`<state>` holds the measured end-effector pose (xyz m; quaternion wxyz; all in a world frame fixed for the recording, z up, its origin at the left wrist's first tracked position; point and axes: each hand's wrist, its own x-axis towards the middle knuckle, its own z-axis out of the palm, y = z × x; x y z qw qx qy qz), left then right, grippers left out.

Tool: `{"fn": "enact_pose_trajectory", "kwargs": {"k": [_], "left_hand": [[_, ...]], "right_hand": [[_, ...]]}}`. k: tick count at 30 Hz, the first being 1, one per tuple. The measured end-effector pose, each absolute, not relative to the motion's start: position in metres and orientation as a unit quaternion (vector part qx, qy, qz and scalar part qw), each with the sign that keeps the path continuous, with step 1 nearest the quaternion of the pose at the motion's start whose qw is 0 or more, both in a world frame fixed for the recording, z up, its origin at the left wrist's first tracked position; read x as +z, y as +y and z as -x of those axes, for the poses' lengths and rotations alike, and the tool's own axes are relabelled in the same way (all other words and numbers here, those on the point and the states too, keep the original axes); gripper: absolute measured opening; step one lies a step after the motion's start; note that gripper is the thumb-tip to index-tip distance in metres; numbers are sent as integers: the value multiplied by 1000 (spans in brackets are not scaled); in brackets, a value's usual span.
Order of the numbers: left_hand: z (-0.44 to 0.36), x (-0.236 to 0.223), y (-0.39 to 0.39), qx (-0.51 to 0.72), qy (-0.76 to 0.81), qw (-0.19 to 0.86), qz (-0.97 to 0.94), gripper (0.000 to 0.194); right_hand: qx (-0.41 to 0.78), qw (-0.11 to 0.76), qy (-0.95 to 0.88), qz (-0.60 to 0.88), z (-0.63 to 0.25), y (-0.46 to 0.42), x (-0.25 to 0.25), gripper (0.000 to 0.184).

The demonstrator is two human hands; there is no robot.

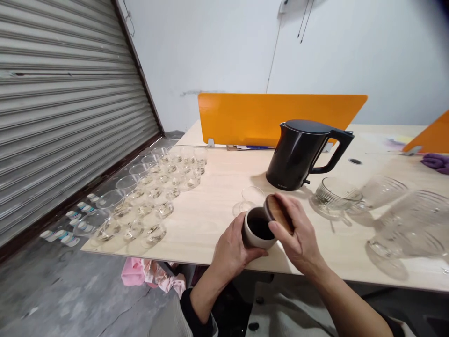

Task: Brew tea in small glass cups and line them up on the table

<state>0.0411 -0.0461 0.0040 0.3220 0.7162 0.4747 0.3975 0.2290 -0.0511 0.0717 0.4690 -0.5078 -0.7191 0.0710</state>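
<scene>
My left hand point(229, 245) is wrapped round a small ceramic canister point(257, 241) with a pale rim and a dark inside, held over the front edge of the table. In my right hand point(298, 234) is a round wooden lid point(279, 213), tilted up at the canister's right rim, so the mouth is uncovered. What lies deep in the canister is too dark to tell. Just behind it stands a clear plastic cup point(252, 194). A black electric kettle point(298, 154) is farther back to the right. Right of my hands is a ribbed glass cup point(336, 194) on a saucer.
Several clear cups point(154, 196) with something at the bottom stand in rows on the table's left. Stacks of clear plastic cups point(414, 224) lie at the right. An orange divider point(245, 117) crosses the back. White bottles point(63, 236) stand on the floor at left.
</scene>
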Motion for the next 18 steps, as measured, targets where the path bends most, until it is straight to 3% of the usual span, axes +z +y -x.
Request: {"fn": "enact_pose_trajectory", "kwargs": {"k": [5, 13, 15, 18], "left_hand": [[-41, 1, -47, 403, 468, 305, -725, 100], [-41, 2, -48, 388, 484, 311, -720, 104], [-41, 3, -48, 384, 486, 319, -718, 102], [-40, 1, -48, 383, 483, 321, -719, 102]], "right_hand": [[-26, 411, -686, 600, -278, -52, 51, 62], [-8, 268, -712, 649, -320, -48, 3, 71], [0, 278, -711, 646, -323, -53, 5, 73], [-1, 385, -630, 674, -334, -61, 16, 70]]}}
